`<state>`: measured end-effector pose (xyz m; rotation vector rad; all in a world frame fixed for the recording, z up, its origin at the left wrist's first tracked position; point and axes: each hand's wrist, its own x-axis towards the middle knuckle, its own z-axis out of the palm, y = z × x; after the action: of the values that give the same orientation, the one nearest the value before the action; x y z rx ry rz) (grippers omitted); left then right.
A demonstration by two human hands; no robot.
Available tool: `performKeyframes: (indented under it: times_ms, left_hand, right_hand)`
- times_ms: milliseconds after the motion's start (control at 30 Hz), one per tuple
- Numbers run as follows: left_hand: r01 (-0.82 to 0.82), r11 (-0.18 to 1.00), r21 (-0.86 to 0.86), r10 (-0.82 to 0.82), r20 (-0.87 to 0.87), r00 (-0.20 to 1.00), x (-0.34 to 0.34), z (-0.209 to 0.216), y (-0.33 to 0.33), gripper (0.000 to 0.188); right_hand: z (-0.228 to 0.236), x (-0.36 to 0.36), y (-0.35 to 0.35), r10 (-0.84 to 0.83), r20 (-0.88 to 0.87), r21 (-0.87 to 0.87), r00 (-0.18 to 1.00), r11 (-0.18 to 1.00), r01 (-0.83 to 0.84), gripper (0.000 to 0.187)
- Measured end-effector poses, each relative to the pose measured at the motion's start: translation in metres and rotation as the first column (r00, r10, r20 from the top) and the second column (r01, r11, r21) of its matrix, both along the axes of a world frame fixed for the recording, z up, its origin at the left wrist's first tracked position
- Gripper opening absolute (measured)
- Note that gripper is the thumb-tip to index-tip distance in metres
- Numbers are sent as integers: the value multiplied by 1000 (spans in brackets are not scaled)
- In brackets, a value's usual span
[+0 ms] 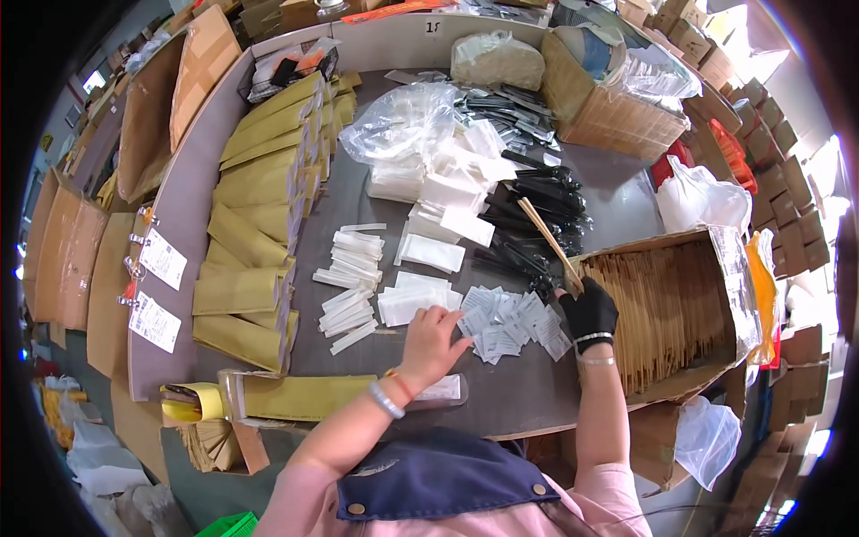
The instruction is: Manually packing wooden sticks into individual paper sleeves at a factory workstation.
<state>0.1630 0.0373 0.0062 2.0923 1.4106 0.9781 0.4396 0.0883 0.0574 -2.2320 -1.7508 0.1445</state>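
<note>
My right hand (591, 315), in a black glove, is closed on a tan paper envelope (548, 233), seen nearly edge-on as two thin strips. It is beside the left wall of a cardboard box (658, 246) packed with similar brown envelopes (667, 313) standing on edge. My bare left hand (431, 347) hovers with thumb and fingers apart, at the near edge of some flat white packets (416, 295). Just right of its thumb lie small printed paper slips (510, 322), loosely spread. Black plastic-wrapped items (537, 215) are heaped behind the slips.
Yellow-brown mailers (255, 188) line the left side. Narrow white packets (349, 286) lie beside them. Farther back are a clear plastic bag (403, 121) and a large carton (613, 103). A clear tray with a yellow mailer (309, 396) sits at the front edge.
</note>
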Motion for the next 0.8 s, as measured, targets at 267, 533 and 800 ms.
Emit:
performKeyframes:
  times_ms: [267, 533, 800]
  left_hand:
    - [-124, 989, -76, 107, -196, 975, 15, -16, 20, 24]
    - [139, 873, -467, -54, 191, 980, -64, 34, -16, 9]
    - [29, 994, -105, -53, -225, 973, -73, 14, -86, 26]
  right_hand:
    - [9, 8, -63, -172, -282, 12, 944, 983, 183, 54]
    - [13, -19, -92, 66, -559, -12, 826, 996, -87, 29]
    - [-27, -43, -111, 283, -588, -7, 758, 935, -355, 35]
